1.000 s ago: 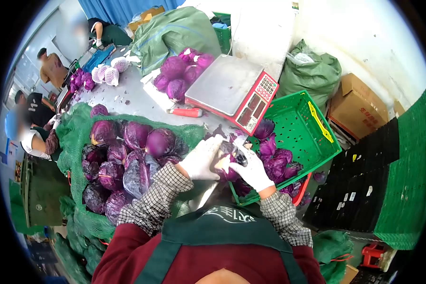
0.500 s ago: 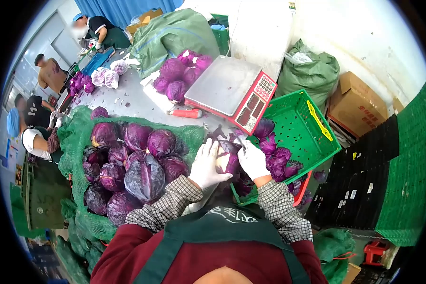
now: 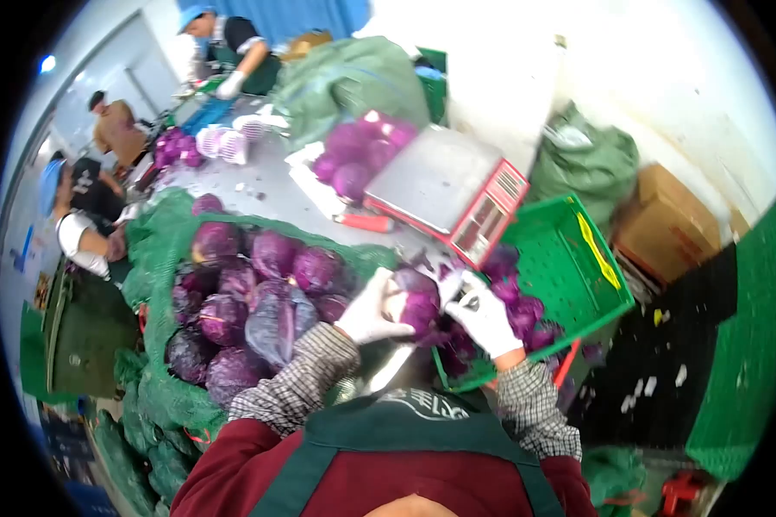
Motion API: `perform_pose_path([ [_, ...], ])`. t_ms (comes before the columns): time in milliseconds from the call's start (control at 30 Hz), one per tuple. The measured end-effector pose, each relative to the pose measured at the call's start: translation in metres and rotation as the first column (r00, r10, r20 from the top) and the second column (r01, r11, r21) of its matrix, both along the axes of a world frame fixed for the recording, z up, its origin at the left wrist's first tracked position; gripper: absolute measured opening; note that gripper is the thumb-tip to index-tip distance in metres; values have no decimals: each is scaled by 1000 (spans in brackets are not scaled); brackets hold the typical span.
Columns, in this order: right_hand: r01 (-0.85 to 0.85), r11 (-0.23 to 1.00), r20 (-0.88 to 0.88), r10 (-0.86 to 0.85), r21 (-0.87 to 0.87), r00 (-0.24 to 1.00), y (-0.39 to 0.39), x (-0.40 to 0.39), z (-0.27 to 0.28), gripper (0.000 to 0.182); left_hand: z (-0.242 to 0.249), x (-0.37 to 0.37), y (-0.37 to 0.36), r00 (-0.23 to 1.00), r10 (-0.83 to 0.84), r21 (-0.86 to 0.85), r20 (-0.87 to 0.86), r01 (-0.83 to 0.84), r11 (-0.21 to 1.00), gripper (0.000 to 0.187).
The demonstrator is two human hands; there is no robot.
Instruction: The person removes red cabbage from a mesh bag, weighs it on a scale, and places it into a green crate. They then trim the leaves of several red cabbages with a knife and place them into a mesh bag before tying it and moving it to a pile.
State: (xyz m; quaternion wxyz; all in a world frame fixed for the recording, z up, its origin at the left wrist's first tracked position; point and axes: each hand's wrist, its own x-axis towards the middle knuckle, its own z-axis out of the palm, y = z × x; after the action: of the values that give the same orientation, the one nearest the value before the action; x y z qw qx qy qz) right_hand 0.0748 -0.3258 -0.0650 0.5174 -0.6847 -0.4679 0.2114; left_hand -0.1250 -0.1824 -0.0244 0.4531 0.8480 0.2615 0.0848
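Observation:
My left hand (image 3: 372, 312), in a white glove, holds a purple cabbage (image 3: 418, 303) from its left side. My right hand (image 3: 483, 317), also gloved, is curled at the right of that cabbage, with a small dark object between its fingers that is too blurred to make out. To the left, a green net sack (image 3: 159, 258) lies open around several whole purple cabbages (image 3: 276, 254). Purple leaves (image 3: 526, 314) lie in the green crate (image 3: 578, 258) on the right.
Behind my hands stands a red-edged scale (image 3: 440, 181), beside a pile of cabbages (image 3: 366, 151) and a red-handled tool (image 3: 364, 222). A green sack (image 3: 345, 86), a cardboard box (image 3: 668, 224) and dark stacked crates (image 3: 664, 362) stand around. Several people are at the upper left.
The view has shifted, so the scene sits further right and lower. The held cabbage is turned, showing more purple surface, and my right hand has its fingers more curled beside it.

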Motion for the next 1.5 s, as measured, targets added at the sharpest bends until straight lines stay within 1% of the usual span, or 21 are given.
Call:
perform_pose_path([
  [33,-94,984,254,53,151,966,17,-12,-5,55,-1,-3,9,1000,-13,37,3,13,999,104],
  [67,-205,979,98,206,-20,974,25,-19,5,47,-4,-4,13,996,-57,99,69,50,994,96],
  [100,-184,975,217,154,122,964,33,-21,-18,39,-5,-4,12,988,-89,174,124,67,983,89],
  [167,-159,984,-118,167,77,979,36,-22,-12,26,8,-6,15,986,-92,-106,141,108,989,96],
  [233,-139,990,-90,141,31,986,37,-4,-33,10,-40,-2,31,995,-93,272,43,78,959,107],
  [300,-57,998,300,46,29,953,40,14,-53,9,-23,-2,30,992,-100,163,-77,111,980,112],
  [400,129,991,47,-130,34,990,31,20,-54,11,-21,-6,29,994,-76,129,-82,86,988,113],
  [567,113,981,312,-157,156,937,-11,94,-164,25,-12,-14,33,988,-66,46,-139,73,996,113],
  [600,87,980,-58,-77,179,995,-1,60,-107,23,-15,-11,34,988,-78,89,-137,91,992,114],
  [633,42,995,-440,-76,-87,895,5,34,-44,43,-16,-4,37,977,-135,113,-163,155,981,114],
  [667,-79,992,-471,23,-99,882,18,23,-26,70,-12,4,39,964,-188,134,-186,214,967,115],
  [700,-170,983,-509,109,-74,854,30,14,-16,65,-6,12,40,949,-235,153,-210,269,951,115],
  [733,-227,969,-177,241,93,954,47,12,-33,58,6,20,38,926,-256,172,-277,309,935,117],
  [800,-233,970,-113,240,71,964,57,3,-24,50,13,25,40,935,-180,289,-304,271,918,115],
  [867,-162,983,-311,128,-88,942,55,1,-8,42,30,23,43,951,-83,222,-299,153,963,110],
  [900,-138,988,-170,123,-74,978,60,2,-21,35,40,21,43,926,-58,85,-374,96,992,109],
  [1033,-12,993,432,62,-117,900,56,-8,-22,36,24,31,11,919,150,281,-366,-45,959,124],
  [1133,-7,999,278,19,-42,960,51,-11,-27,20,-13,37,3,944,291,445,-154,-196,874,122],
  [1233,83,978,391,-1,-193,920,45,-9,-16,17,-15,37,6,966,256,453,-27,-216,865,109],
  [1433,270,963,115,-267,-7,957,29,35,-94,16,-13,21,4,959,257,398,-119,-191,897,121],
  [1500,236,903,78,-223,-359,972,5,71,-137,21,-6,19,3,956,246,372,-162,-172,912,120],
])
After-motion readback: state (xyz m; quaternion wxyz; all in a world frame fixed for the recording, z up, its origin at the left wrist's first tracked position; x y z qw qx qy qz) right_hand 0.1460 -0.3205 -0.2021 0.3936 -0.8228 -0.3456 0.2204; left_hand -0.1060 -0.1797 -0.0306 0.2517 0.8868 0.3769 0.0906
